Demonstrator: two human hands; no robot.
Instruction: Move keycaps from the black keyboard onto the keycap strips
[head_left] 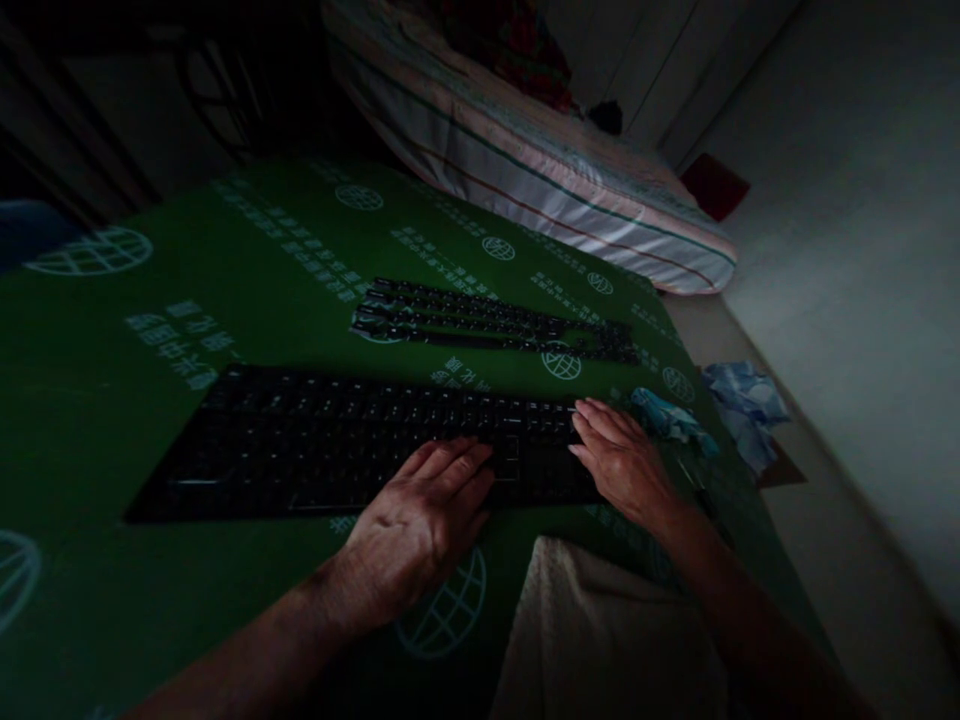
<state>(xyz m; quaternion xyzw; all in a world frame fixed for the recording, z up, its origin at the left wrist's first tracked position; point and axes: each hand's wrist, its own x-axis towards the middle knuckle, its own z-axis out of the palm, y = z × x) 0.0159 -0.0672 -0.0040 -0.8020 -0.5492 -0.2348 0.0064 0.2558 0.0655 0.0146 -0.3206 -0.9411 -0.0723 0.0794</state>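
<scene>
A black keyboard [300, 440] lies flat on the green sheet, some of its positions looking bare of keycaps. My left hand [427, 505] rests palm down over its middle-right part, fingers stretched forward side by side, with the tips on the keyboard. On the right end of the keyboard, my right hand [619, 455] has its fingers extended over the upper rows. Dim light hides whether anything small is under either hand's fingertips. Beyond the keyboard, black keycaps [480, 318] are laid out in several rows on the sheet.
The green sheet [247, 290] bears white globe prints and lettering. A crumpled blue cloth or wrapper [675, 420] lies right of my right hand, and a pale blue crumpled bag [746, 400] farther right. A striped mattress [555, 190] stands behind, with a wall [847, 230] at right.
</scene>
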